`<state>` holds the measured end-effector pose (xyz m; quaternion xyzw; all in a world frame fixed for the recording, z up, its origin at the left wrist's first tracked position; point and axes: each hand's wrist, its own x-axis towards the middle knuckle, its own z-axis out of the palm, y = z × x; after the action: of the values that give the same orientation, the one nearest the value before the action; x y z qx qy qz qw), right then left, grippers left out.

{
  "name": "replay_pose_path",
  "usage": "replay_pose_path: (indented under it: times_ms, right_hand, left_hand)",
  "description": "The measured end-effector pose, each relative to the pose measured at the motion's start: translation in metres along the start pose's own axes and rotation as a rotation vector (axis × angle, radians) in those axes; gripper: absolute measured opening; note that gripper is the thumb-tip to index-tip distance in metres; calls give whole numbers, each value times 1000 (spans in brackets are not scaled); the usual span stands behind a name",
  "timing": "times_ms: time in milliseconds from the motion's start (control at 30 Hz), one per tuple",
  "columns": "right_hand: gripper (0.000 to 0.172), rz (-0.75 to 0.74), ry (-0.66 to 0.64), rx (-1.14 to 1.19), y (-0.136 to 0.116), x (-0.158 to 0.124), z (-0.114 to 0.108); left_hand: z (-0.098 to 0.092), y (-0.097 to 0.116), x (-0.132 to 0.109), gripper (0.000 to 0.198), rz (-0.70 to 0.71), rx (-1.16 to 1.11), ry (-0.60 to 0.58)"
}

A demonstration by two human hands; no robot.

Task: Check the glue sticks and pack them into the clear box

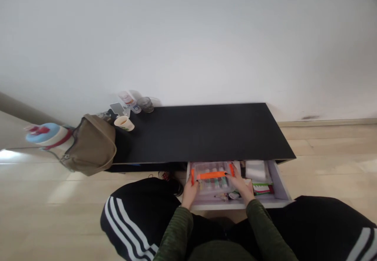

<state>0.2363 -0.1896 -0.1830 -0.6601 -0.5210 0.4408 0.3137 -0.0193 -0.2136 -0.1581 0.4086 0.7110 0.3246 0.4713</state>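
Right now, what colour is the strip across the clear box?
The strip is bright orange; the head view shows it best.

A long, black, rectangular cabinet top [212, 131] runs along a plain white wall [188, 45]. At its left end slumps a brown fabric bag [96, 145], with a white bottle with a light-blue lid and red band [57, 137] against the bag's left side. Just right of the bag stands a white paper cup holding brownish liquid [125, 124]; behind it are a grey-and-white flat object [118, 109], a small pink-and-white bottle [130, 101] and a clear grey glass tumbler [145, 104]. Pale beige flooring [326, 151] extends around the cabinet.
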Motion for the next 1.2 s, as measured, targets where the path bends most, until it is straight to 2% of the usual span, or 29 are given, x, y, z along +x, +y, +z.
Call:
replay_pose_path:
  times_ms: [133,200,267,367,433,533,667,767,900,1067,1200]
  right_hand:
    - [60,71,1,-96,-2,-10,-1]
    - [55,58,16,-129,-7,-20,-3]
    - [47,11,18,-122,-14,-35,-8]
    - [32,-44,14,-79,-24,-59,-17]
    - [24,-10,-13,-66,-27,-73,-22]
    - [23,112,-130,-55,-28,-87,-27]
    - [22,207,-238,-104,-32,-87,-32]
    - [23,147,-237,-225,-42,-78,-35]
    - [23,53,-119,-337,-59,-69,-34]
    - [19,-63,-84,-248,-67,-59,-32]
    - [25,-163,-54,-206,-64,-44,-30]
  left_hand:
    - [-1,23,-20,48,152,100,33]
    - [0,36,-39,41,240,128,-14]
    - [3,46,-63,31,220,148,-163]
    - [11,54,-94,36,95,242,-507]
    - [16,56,-105,39,81,434,-596]
    - [23,60,-105,35,120,691,-537]
    - [28,70,-91,39,110,823,-492]
    - [32,75,-82,40,108,850,-452]
    - [38,75,-71,39,132,822,-399]
    - [45,76,-54,31,211,735,-324]
    - [52,78,-38,29,312,647,-287]
